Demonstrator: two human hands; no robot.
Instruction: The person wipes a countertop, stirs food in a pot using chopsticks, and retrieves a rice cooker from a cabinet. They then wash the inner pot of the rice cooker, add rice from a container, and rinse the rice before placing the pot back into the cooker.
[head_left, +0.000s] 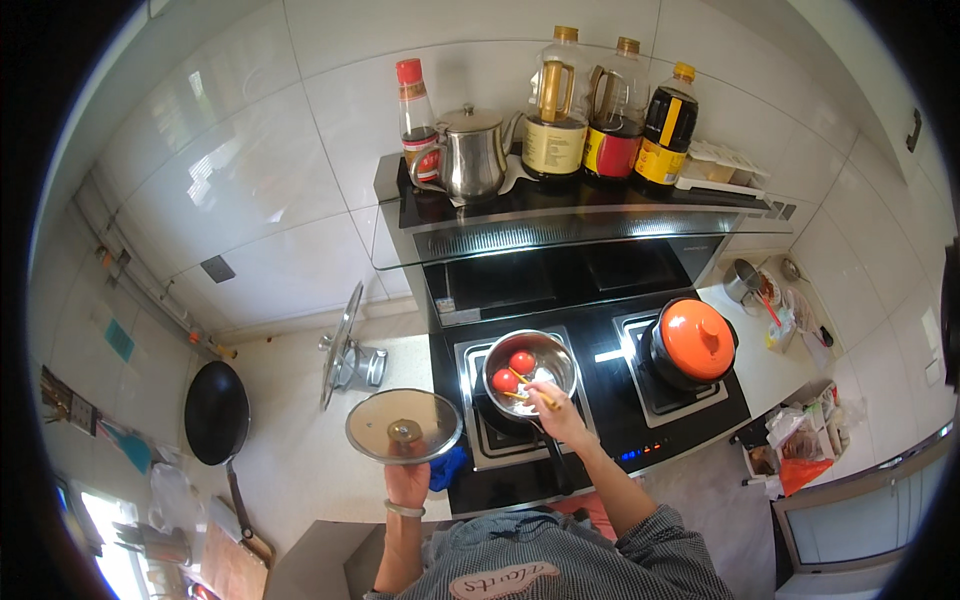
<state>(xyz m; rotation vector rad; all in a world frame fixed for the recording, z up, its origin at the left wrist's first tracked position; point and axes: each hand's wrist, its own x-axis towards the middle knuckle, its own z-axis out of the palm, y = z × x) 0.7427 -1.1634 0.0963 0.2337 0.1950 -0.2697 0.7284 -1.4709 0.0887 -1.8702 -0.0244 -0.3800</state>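
In my left hand is a round glass pot lid with a metal rim, held over the counter left of the stove. The hand is below the lid and partly seen through the glass. My right hand grips a pair of yellowish chopsticks, their tips inside a steel saucepan on the left burner. Two red tomatoes rest in the pan. Something whitish beside them, near the chopsticks, is partly covered by my fingers. The pan's black handle points towards me.
On the right burner stands a black pot with an orange lid. Another glass lid leans upright in a stand, near a black frying pan. A blue cloth lies at the stove's left edge. Bottles and a steel kettle top the hood.
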